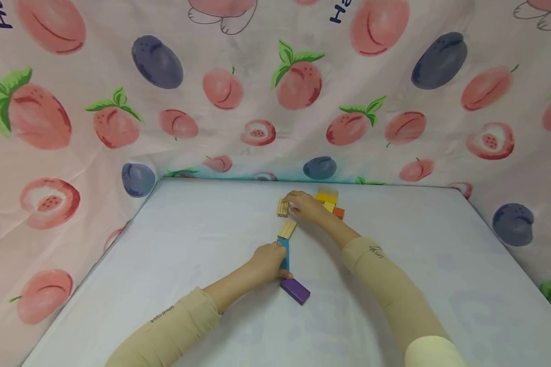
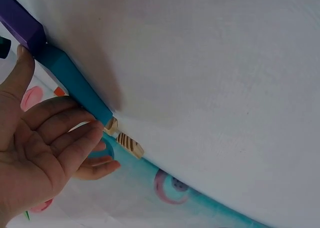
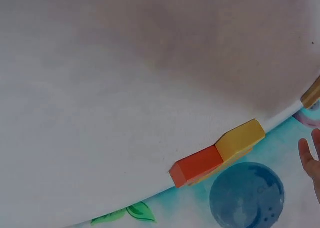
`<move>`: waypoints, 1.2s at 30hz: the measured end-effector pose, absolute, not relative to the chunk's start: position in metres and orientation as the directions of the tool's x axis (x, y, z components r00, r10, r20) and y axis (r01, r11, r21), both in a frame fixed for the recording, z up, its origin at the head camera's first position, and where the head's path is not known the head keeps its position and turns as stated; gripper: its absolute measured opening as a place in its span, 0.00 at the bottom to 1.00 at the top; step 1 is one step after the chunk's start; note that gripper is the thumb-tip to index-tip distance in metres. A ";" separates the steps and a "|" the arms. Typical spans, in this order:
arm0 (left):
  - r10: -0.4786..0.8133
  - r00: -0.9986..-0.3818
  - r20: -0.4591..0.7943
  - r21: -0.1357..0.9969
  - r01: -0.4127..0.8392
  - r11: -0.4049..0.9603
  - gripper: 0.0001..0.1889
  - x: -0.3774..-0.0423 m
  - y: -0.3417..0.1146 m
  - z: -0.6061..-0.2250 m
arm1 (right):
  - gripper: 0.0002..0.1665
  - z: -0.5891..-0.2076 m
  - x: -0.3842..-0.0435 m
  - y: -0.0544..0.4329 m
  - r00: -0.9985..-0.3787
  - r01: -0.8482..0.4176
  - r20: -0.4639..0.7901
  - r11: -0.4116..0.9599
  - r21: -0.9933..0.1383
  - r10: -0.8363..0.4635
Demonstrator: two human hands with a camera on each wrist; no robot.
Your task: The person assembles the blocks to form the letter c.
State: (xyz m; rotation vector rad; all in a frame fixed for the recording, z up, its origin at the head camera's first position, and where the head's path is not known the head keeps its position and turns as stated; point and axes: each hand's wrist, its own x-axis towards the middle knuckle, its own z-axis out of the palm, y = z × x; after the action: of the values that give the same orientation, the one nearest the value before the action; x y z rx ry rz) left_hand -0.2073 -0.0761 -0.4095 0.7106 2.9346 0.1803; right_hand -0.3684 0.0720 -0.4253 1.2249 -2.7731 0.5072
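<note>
A purple block [image 1: 296, 291], a blue block [image 1: 284, 255], a plain wooden block [image 1: 287, 229] and a striped wooden piece [image 1: 282, 208] lie in a bent row running away from me. My left hand [image 1: 267, 262] holds the blue block [image 2: 75, 81] lengthwise, its thumb at the corner where the purple block [image 2: 22, 23] meets it and its fingers near the far end. Beyond, my right hand [image 1: 305, 206] reaches over beside the striped piece, its index fingertip at that piece's upper edge. In the right wrist view, the right hand [image 3: 312, 160] shows extended fingers, apart from the wooden piece [image 3: 312, 94].
Right of the row, partly behind my right forearm, sit a yellow block [image 1: 327, 195], a paler yellow block [image 1: 329, 206] and an orange block [image 1: 339, 213]. A fruit-print cloth [image 1: 257, 107] hangs behind and beside the white table [image 1: 202, 219].
</note>
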 end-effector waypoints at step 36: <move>0.481 -0.873 -0.081 0.142 0.467 0.873 0.27 -0.206 -0.076 -0.409 | 0.21 -0.429 -0.374 0.086 -0.707 -0.696 0.096 0.666 -0.268 -0.701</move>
State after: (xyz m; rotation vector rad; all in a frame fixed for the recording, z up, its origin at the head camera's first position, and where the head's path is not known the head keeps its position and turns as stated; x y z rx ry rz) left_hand -0.2064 -0.0764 -0.4093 0.7443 2.9291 0.1783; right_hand -0.3740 0.0858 -0.4294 1.2080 -2.8811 0.4540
